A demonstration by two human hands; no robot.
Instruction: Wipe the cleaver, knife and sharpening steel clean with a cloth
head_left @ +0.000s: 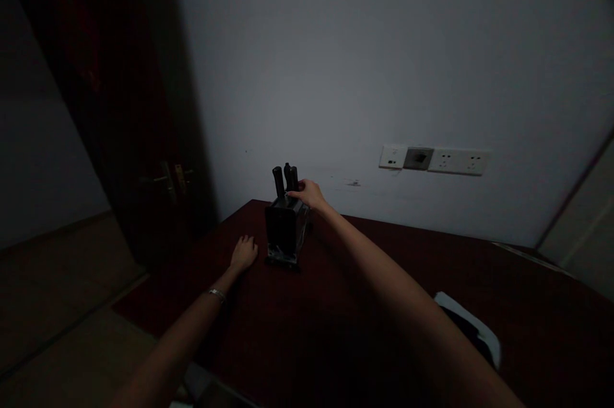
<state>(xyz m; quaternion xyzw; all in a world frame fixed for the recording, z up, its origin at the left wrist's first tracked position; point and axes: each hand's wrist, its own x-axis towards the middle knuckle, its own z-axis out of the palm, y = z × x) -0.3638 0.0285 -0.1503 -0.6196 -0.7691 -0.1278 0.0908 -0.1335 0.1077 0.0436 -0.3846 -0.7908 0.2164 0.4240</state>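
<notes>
A dark knife block (pixel 282 232) stands upright on the dark reddish-brown table (pixel 326 306), with several black knife handles (pixel 278 182) rising from its top. My right hand (pixel 309 194) reaches to the top right of the block, beside the handles. Its thumb and fingers are closed around something dark there; the poor light hides what it is. On the table left of the block lies my left hand (pixel 244 253), palm down with fingers apart and slightly bent, holding nothing. A bracelet (pixel 217 294) circles the left wrist.
A white-and-black object (pixel 472 328) lies on the table at right, partly behind my right forearm. Behind the table is a pale wall with sockets (pixel 458 161). A dark door with a handle (pixel 167 180) stands at left. Near the bottom edge is a pale, unclear object (pixel 199 379).
</notes>
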